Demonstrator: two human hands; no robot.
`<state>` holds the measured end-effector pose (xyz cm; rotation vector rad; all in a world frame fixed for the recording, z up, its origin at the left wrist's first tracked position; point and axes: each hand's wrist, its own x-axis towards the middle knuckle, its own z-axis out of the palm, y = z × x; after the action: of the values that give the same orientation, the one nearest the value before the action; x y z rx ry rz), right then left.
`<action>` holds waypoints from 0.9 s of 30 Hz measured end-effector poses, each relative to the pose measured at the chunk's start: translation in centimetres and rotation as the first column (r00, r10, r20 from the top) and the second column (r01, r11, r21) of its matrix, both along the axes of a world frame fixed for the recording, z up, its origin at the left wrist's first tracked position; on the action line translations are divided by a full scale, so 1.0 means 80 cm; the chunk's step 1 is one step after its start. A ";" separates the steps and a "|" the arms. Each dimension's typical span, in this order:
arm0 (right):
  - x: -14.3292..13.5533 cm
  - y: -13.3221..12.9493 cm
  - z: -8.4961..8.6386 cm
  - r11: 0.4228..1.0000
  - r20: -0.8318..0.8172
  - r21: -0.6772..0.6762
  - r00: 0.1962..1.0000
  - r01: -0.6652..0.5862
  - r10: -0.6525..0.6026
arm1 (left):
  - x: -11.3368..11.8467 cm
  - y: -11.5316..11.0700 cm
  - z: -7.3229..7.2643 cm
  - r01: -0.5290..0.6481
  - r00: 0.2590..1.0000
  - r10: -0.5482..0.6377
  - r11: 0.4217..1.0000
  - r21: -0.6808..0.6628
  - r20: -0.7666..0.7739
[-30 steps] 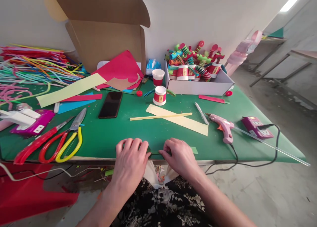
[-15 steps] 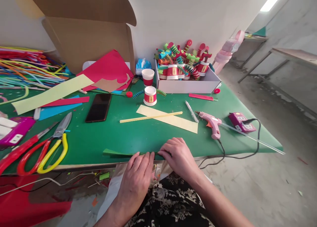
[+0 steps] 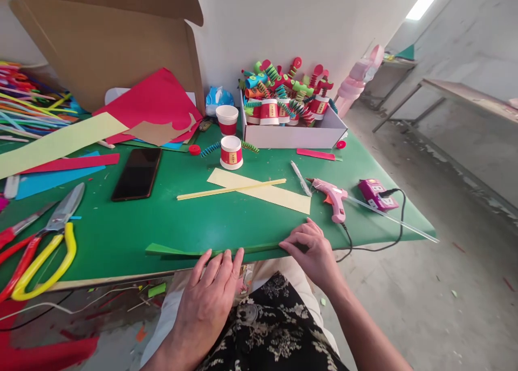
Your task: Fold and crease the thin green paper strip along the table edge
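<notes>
A folded green paper strip (image 3: 178,250) lies along the front edge of the green table. Across its middle rest the spread fingers of my left hand (image 3: 214,284), pressing it down from above. My right hand (image 3: 311,249) has its thumb and fingertips closed at the strip's right end. Behind the strip, a folded pale yellow strip (image 3: 190,195) crosses a flat cream paper strip (image 3: 279,194). A small red and white paper cup (image 3: 231,154) with blue and green pleated paper arms stands farther back.
A pink glue gun (image 3: 334,195) with its cord lies at right, beside a white pen (image 3: 300,177) and a purple socket block (image 3: 376,195). Scissors (image 3: 60,236) and a phone (image 3: 137,174) lie at left. A white box (image 3: 295,137) of finished paper figures stands at the back.
My right hand has slid rightward along the green strip, away from my left hand, baring more of the fold between them. The view has shifted slightly right.
</notes>
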<state>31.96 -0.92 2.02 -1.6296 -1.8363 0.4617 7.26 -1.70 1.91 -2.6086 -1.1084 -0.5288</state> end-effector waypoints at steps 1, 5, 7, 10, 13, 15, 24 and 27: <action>0.000 0.000 0.001 1.000 0.006 -0.003 1.000 0.008 -0.008 | 0.000 0.000 0.000 -0.006 1.000 0.006 1.000 0.000 0.000; -0.005 -0.001 0.001 0.998 0.060 0.038 0.996 0.056 -0.059 | 0.002 -0.002 0.001 -0.045 0.999 0.045 0.999 -0.020 0.012; -0.008 -0.002 0.000 0.996 0.088 0.050 0.993 0.074 -0.078 | 0.003 -0.002 0.002 -0.046 0.999 0.046 0.999 -0.027 0.005; -0.011 -0.002 -0.001 0.995 0.119 0.053 0.989 0.086 -0.091 | 0.003 -0.001 0.001 -0.044 0.999 0.043 0.998 -0.035 -0.009; -0.013 -0.002 -0.002 0.994 0.126 0.051 0.987 0.096 -0.102 | 0.003 0.000 0.000 -0.049 0.999 0.048 0.998 -0.050 -0.007; -0.013 -0.003 -0.003 0.993 0.125 0.049 0.986 0.109 -0.114 | 0.003 0.000 0.000 -0.055 0.998 0.055 0.997 -0.057 -0.002; -0.020 -0.008 -0.007 0.979 0.154 0.083 0.968 0.188 -0.199 | 0.004 -0.001 0.001 -0.063 0.998 0.063 0.996 -0.061 -0.004; -0.024 -0.008 -0.009 0.972 0.178 0.104 0.957 0.212 -0.228 | 0.004 -0.002 0.001 -0.060 0.998 0.060 0.996 -0.067 -0.001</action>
<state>30.07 -1.57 1.30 -1.8462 -1.7532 0.1340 7.60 -1.86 1.95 -2.6223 -1.2214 -0.4881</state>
